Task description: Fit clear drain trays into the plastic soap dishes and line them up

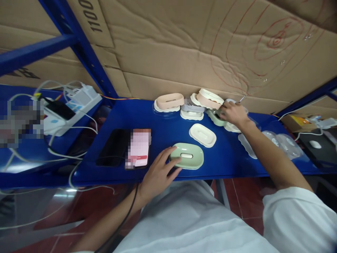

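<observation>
My left hand point(158, 172) lies with spread fingers at the left end of a pale green soap dish point(193, 161), fingertips over its rim. The dish has a slot in the middle with a pale strip showing through. My right hand point(234, 113) reaches into the back group with bent fingers, beside a peach soap dish topped with a cream piece point(210, 102) and above another green dish point(216, 118). What its fingertips grip, if anything, is hidden. A cream oval tray with a wavy rim point(202, 135) lies between the hands.
Behind are another peach dish point(170, 101) and a cream tray with a lilac dish point(192, 113). Clear plastic covers point(289, 146) lie right. Two phones, one lit point(139, 147), lie left near a power strip point(81, 100) with cables. Cardboard point(168, 45) walls the back.
</observation>
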### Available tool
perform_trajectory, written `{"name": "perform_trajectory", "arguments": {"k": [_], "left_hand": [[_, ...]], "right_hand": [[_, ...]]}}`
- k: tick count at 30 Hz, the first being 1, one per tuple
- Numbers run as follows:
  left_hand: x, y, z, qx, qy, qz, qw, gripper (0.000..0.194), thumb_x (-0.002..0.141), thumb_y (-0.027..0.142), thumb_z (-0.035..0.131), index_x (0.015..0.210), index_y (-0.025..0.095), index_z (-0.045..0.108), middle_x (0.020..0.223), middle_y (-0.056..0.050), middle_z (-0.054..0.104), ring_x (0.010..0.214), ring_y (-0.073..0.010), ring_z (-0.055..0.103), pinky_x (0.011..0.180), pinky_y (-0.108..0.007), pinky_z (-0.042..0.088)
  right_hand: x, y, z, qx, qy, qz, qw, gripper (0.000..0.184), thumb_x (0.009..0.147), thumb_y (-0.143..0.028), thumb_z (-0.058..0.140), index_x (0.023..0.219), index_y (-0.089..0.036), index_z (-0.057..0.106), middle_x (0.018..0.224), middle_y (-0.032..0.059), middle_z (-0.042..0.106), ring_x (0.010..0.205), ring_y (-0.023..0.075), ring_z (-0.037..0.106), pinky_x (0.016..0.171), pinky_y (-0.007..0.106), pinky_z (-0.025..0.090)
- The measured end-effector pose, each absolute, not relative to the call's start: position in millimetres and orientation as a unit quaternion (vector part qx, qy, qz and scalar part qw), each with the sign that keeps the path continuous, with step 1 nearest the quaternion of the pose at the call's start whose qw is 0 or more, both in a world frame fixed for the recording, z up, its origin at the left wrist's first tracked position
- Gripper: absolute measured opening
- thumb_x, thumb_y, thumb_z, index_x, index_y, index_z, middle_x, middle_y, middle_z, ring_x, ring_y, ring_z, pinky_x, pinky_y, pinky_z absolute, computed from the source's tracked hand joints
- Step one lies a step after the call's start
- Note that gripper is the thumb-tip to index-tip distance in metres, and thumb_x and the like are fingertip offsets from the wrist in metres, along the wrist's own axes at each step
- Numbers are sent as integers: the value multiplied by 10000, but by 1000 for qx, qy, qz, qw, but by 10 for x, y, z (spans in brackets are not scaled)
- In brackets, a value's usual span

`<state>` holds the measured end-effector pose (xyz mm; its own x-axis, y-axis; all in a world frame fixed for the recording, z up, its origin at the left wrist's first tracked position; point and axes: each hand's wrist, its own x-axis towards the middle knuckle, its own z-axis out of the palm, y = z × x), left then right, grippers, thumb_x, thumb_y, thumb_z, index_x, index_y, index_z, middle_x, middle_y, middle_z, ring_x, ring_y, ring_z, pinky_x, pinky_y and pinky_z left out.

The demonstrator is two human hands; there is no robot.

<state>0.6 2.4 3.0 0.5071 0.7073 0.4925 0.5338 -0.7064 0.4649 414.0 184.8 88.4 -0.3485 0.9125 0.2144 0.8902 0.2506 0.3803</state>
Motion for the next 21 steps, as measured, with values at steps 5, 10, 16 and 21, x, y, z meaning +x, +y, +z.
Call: {"name": "perform_trajectory", "arguments": {"k": [5,10,16,21], "left_hand": [[14,16,36,854,368,341,138,247,1015,237,688,1258,218,729,1528,-145,581,1435,-326,570,1204,-508,520],[24,9,21,850,372,348,136,241,1015,234,688,1253,216,722,1524,-145,578,1438,-321,564,1208,-509,515],[27,6,17,856,374,332,128,238,1036,259,664,1268,230,708,1530,-137,573,1433,-321,564,1195,-521,527],[23,7,13,857,377,327,129,244,1041,265,658,1279,227,697,1540,-142,564,1453,-327,547,1198,-526,526]], "right_hand": [[4253,1738,1049,576,774,260,-35,310,1037,-288,483,1144,-134,730,1292,193,705,1176,327,606,1020,462,410],[4156,1548,858,591,756,247,-136,247,1016,-276,483,1091,-158,686,1192,151,756,1107,295,672,1019,422,456],[3824,1428,802,618,739,217,-162,220,982,-252,526,1107,-190,697,1096,139,760,1048,330,684,1033,504,465],[3616,1207,1184,596,733,223,-240,376,1059,-277,439,1364,-203,645,1208,159,726,1173,336,669,1051,522,508]]}}
